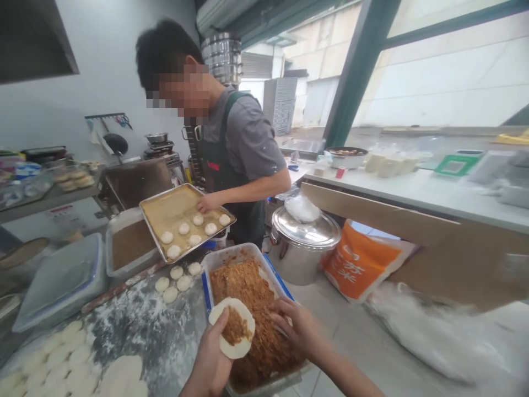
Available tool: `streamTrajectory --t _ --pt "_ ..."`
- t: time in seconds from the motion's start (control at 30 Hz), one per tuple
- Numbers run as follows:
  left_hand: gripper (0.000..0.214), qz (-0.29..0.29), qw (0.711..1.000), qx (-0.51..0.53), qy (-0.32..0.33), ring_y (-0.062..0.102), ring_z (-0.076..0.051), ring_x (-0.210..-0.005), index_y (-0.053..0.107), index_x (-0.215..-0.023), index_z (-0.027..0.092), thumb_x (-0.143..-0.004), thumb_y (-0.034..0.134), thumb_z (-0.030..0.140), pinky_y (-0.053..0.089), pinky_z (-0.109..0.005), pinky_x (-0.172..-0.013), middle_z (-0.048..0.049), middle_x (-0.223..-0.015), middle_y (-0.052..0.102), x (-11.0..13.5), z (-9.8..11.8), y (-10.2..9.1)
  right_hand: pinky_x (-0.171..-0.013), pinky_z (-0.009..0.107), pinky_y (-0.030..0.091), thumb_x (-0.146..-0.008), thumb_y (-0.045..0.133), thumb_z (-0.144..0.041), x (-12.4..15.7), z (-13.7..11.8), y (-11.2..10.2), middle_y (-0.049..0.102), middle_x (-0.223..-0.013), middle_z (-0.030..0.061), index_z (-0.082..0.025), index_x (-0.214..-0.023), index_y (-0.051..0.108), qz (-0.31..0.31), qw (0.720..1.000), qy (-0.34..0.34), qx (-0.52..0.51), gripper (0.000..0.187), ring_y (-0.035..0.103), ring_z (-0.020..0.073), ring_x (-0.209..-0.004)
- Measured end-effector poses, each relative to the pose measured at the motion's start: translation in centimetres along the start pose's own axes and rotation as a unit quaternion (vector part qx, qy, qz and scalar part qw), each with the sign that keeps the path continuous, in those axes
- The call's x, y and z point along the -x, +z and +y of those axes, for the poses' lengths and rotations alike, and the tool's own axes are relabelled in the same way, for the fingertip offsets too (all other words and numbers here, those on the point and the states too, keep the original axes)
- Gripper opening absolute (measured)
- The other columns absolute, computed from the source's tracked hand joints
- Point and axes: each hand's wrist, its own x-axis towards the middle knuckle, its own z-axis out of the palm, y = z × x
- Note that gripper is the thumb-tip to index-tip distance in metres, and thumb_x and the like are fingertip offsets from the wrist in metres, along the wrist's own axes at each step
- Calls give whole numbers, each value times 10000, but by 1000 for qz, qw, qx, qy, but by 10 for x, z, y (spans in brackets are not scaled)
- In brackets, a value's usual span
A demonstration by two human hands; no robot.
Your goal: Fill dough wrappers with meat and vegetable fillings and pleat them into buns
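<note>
One dough round, likely soft, wants cradling beneath; left hand clamps its left rim; right hand: grip unclear.

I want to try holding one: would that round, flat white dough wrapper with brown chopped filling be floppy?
Probably floppy: the white wrapper looks thin and doughy, held in the left hand. Its brown filling sits uncovered, so some might fall out if tipped.

L hand has room L over floured tabletop. Pot blocks R hand fwd; tray blocks fwd-L.
</note>
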Motion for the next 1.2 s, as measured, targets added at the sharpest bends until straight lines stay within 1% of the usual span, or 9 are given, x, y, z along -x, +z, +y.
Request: streamTrajectory --t 0.1,0.2,0.4,0.5,0.63,0.83,1.0,1.1,1.2 --pt "395 -56 998 -14 12 576 -203 -940 487 -1088 150 -718 597 236 464 -318 -791 -102 -991 631 6 0 3 -650 245 404 -872 342 -402 -19 -33 3 587 -778 37 -157 -855 590 -20 978 -26 -208 349 535 147 -730" --pt "436 -63 996 -40 50 574 -183 -936 467 -1114 180 -703 612 198 451 -294 -797 -72 -988 630 6 -1 0 -651 241 391 -827 439 -422 -31 -55 5 574 -737 29 -143 -742 601 -20 961 -57 -271 333 526 145 -708" --pt "363 -15 988 -107 109 593 -188 -856 542 -1000 150 -668 641 259 448 -283 -752 -57 -854 651 0 2 -7 -602 222 370 -821 470 -341 -38 -70 0 558 -695 17 -150 -703 567 -17 960 -96 -262 244 504 122 -651" --pt "341 -15 983 -134 121 597 -188 -812 561 -965 140 -659 642 266 445 -285 -729 -60 -826 650 1 6 -3 -560 214 370 -784 521 -295 -43 -72 -2 552 -679 6 -144 -873 560 -35 960 -58 -273 180 498 121 -614" --pt "299 -37 975 -180 128 594 -177 -747 575 -927 128 -658 623 250 438 -276 -689 -58 -796 644 5 9 1 -599 223 384 -763 546 -260 -51 -70 -3 584 -748 14 -165 -1085 532 -75 962 -60 -256 336 519 129 -653" --pt "329 -17 968 -229 102 575 -156 -706 557 -947 138 -632 600 221 417 -254 -658 -32 -766 628 -1 12 -3 -640 228 370 -769 510 -210 -51 -66 -2 560 -756 26 -160 -737 569 -56 971 -127 -195 83 508 134 -702" --pt "286 -83 957 -267 78 561 -135 -647 560 -909 130 -624 555 155 404 -241 -623 -25 -734 611 -6 14 -5 -604 204 355 -739 497 -139 -52 -67 0 556 -724 0 -168 -801 530 -81 972 -131 -179 76 502 114 -662" --pt "219 -92 941 -319 70 545 -127 -602 571 -838 118 -624 533 146 391 -234 -585 -20 -679 592 -11 15 -9 -596 193 362 -683 554 -119 -57 -65 1 572 -723 -19 -176 -960 522 -115 968 -94 -204 285 516 107 -646" --pt "217 -82 941 -323 54 541 -123 -603 575 -812 114 -596 556 132 390 -230 -588 -21 -676 587 -15 19 -12 -609 196 361 -683 559 -130 -60 -64 1 575 -733 -2 -166 -773 573 -117 970 -107 -182 98 522 115 -676"
